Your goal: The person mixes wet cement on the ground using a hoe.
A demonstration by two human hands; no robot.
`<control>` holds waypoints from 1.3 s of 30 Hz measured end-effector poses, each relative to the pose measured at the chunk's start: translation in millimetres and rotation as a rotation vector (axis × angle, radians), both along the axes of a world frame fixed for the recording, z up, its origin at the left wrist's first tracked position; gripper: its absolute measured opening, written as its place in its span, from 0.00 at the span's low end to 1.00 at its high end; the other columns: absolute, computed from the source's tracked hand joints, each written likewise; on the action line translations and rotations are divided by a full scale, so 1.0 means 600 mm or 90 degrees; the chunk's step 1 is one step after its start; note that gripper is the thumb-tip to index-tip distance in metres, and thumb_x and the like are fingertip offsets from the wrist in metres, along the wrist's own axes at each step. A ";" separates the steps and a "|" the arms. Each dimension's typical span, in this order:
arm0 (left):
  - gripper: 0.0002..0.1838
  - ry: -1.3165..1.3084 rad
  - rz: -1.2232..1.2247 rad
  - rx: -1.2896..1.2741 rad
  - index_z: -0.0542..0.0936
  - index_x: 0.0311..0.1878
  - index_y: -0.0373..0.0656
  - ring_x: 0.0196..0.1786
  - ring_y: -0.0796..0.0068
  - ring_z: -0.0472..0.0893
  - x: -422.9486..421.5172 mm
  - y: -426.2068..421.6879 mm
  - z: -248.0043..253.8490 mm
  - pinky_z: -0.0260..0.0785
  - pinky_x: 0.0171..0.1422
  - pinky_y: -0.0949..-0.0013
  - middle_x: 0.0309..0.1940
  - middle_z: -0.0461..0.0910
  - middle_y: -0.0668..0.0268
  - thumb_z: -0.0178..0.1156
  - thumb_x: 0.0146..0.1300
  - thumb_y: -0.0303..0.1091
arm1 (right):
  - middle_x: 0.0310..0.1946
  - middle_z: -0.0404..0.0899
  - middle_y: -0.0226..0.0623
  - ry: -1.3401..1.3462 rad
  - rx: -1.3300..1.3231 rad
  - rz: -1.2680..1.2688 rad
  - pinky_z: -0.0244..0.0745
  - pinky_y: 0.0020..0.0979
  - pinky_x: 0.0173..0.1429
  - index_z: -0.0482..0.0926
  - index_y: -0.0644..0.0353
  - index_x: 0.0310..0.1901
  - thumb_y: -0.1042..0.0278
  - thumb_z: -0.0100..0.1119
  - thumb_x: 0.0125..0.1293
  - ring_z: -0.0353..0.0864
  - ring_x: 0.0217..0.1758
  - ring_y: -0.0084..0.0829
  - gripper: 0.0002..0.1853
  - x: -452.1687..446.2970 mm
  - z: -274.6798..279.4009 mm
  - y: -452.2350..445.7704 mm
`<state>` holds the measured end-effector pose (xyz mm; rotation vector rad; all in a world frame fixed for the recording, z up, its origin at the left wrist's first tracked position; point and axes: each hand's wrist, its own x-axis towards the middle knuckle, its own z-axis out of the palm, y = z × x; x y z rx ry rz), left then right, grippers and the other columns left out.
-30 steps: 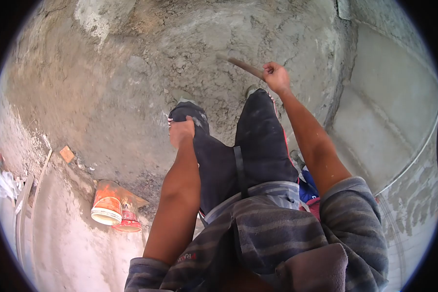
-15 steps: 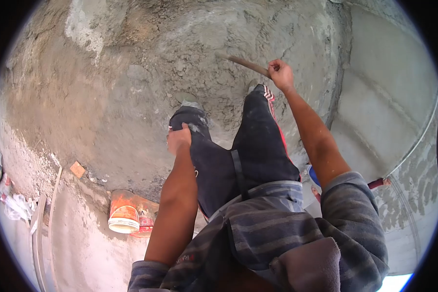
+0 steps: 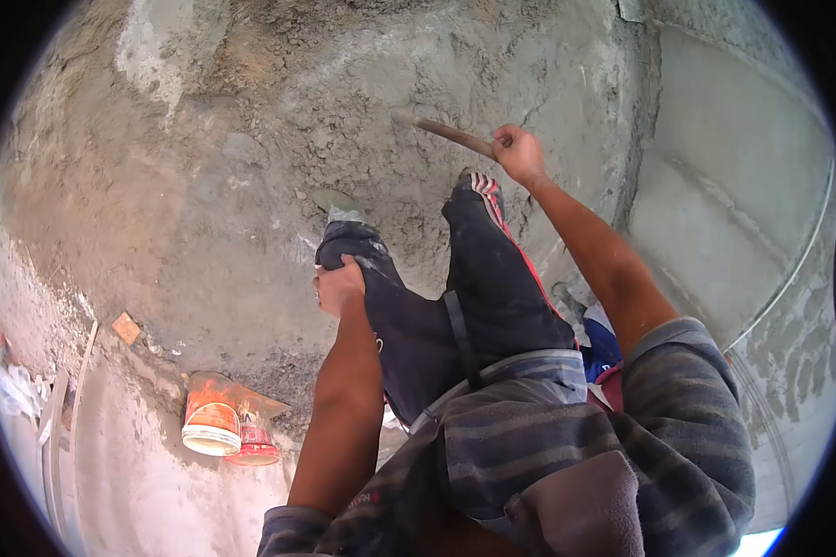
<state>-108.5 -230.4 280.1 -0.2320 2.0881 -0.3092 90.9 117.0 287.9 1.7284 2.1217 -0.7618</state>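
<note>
My right hand (image 3: 517, 153) is closed round the near end of a wooden handle (image 3: 455, 136), whose far end reaches the wet grey mortar (image 3: 372, 102) on the floor. What is fixed to that far end is blurred and blends with the mortar. Lower left, my left hand (image 3: 340, 284) grips the dark trousers (image 3: 390, 306) at my knee, the thumb lying on top of the cloth. A grey-green boot (image 3: 342, 202) shows below that trouser leg, standing on the mortar.
An orange bucket (image 3: 212, 418) and a red bucket (image 3: 254, 446) lie at the lower left. Near them are a small orange block (image 3: 126, 328) and long strips (image 3: 84, 362). Smooth concrete (image 3: 734, 167) spans the right. Blue and pink items sit behind my right arm.
My right leg has shifted left and its striped cuff shows. The handle has moved slightly left with my right hand. My left hand stays on the trousers, a little lower in view.
</note>
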 end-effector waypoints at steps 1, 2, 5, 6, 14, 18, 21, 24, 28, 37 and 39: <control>0.40 -0.006 -0.004 -0.004 0.73 0.74 0.45 0.67 0.54 0.80 0.005 -0.003 0.006 0.67 0.72 0.50 0.67 0.77 0.55 0.55 0.67 0.64 | 0.38 0.91 0.37 -0.012 0.001 -0.007 0.83 0.40 0.51 0.88 0.53 0.43 0.64 0.66 0.62 0.90 0.44 0.40 0.10 0.003 0.008 -0.008; 0.40 -0.009 -0.013 -0.004 0.74 0.74 0.45 0.67 0.54 0.80 0.008 -0.007 0.009 0.67 0.72 0.50 0.66 0.77 0.55 0.55 0.67 0.64 | 0.38 0.90 0.37 -0.013 0.000 -0.027 0.83 0.40 0.52 0.88 0.52 0.43 0.64 0.67 0.62 0.90 0.44 0.40 0.09 -0.001 0.010 -0.012; 0.40 -0.010 -0.040 -0.002 0.74 0.73 0.45 0.68 0.54 0.79 -0.019 -0.007 0.004 0.68 0.72 0.50 0.67 0.77 0.55 0.55 0.66 0.64 | 0.38 0.90 0.38 0.017 0.006 -0.036 0.83 0.40 0.51 0.88 0.53 0.42 0.65 0.66 0.62 0.90 0.43 0.41 0.08 -0.001 0.009 -0.026; 0.40 -0.019 -0.045 -0.008 0.75 0.72 0.44 0.69 0.53 0.78 -0.030 -0.004 0.010 0.68 0.73 0.50 0.68 0.77 0.56 0.55 0.67 0.64 | 0.37 0.90 0.39 0.017 0.020 -0.028 0.83 0.41 0.50 0.88 0.53 0.42 0.65 0.66 0.62 0.90 0.43 0.42 0.08 0.000 0.005 -0.026; 0.39 -0.092 -0.187 -0.027 0.74 0.74 0.47 0.67 0.56 0.79 -0.047 -0.034 0.007 0.63 0.73 0.49 0.68 0.76 0.58 0.51 0.68 0.64 | 0.35 0.89 0.41 0.049 0.069 -0.046 0.83 0.42 0.47 0.87 0.55 0.40 0.68 0.66 0.62 0.90 0.40 0.45 0.07 0.001 -0.003 -0.055; 0.39 -0.110 -0.215 -0.035 0.73 0.74 0.45 0.67 0.57 0.80 -0.020 -0.048 0.010 0.63 0.73 0.50 0.68 0.76 0.57 0.50 0.69 0.63 | 0.35 0.90 0.39 0.056 0.069 -0.056 0.83 0.37 0.47 0.87 0.57 0.42 0.68 0.67 0.62 0.90 0.39 0.38 0.08 -0.006 -0.004 -0.056; 0.39 -0.102 -0.233 -0.031 0.73 0.73 0.44 0.66 0.57 0.80 -0.005 -0.054 0.004 0.64 0.73 0.50 0.67 0.76 0.56 0.50 0.69 0.63 | 0.35 0.89 0.40 0.087 0.079 -0.053 0.83 0.42 0.46 0.87 0.55 0.40 0.68 0.66 0.62 0.90 0.40 0.44 0.06 -0.016 -0.009 -0.053; 0.39 -0.092 -0.233 -0.036 0.73 0.74 0.45 0.67 0.57 0.79 0.003 -0.054 0.000 0.66 0.72 0.50 0.68 0.76 0.56 0.51 0.69 0.63 | 0.35 0.89 0.39 0.081 0.078 -0.038 0.83 0.40 0.46 0.87 0.56 0.41 0.68 0.66 0.62 0.90 0.39 0.40 0.07 -0.020 -0.012 -0.048; 0.40 -0.089 -0.224 -0.038 0.72 0.75 0.43 0.66 0.56 0.81 0.001 -0.056 -0.005 0.65 0.71 0.50 0.67 0.76 0.55 0.50 0.69 0.63 | 0.35 0.90 0.37 0.046 0.077 -0.048 0.84 0.35 0.47 0.87 0.57 0.43 0.68 0.68 0.63 0.90 0.38 0.35 0.08 -0.033 0.008 -0.054; 0.39 -0.102 -0.268 -0.049 0.75 0.73 0.45 0.69 0.55 0.79 0.020 -0.054 -0.002 0.67 0.72 0.49 0.67 0.77 0.56 0.51 0.69 0.64 | 0.36 0.90 0.36 0.109 0.089 -0.055 0.83 0.42 0.47 0.87 0.52 0.42 0.66 0.66 0.62 0.89 0.40 0.41 0.08 -0.036 -0.003 -0.049; 0.39 -0.117 -0.241 -0.058 0.74 0.74 0.45 0.69 0.55 0.79 0.027 -0.050 0.007 0.67 0.72 0.49 0.67 0.77 0.55 0.51 0.69 0.64 | 0.37 0.90 0.36 0.097 0.084 -0.052 0.83 0.41 0.47 0.87 0.52 0.43 0.66 0.66 0.62 0.89 0.41 0.41 0.08 -0.037 0.000 -0.050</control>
